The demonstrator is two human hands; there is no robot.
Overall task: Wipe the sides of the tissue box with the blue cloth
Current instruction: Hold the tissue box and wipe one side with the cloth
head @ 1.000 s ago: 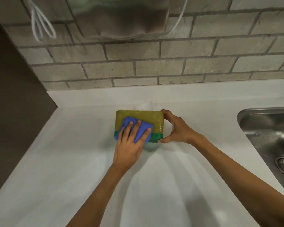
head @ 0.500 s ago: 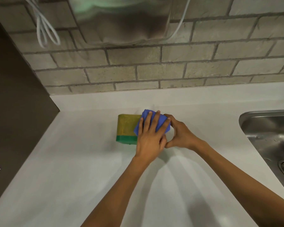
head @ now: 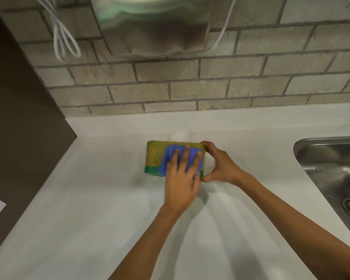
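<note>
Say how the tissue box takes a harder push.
The tissue box looks like light cardboard, so it would likely slide on the smooth counter if the right hand gripping its end let go. Its side may dent under the left hand pressing the blue cloth. Low and wide, it probably won't tip.

Matt cloth (head: 168, 158), seemingly glossy tissue box (head: 154, 156)

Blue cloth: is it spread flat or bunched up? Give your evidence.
Spread flat: the cloth lies against the box's near side, under the left hand's straight fingers.
</note>
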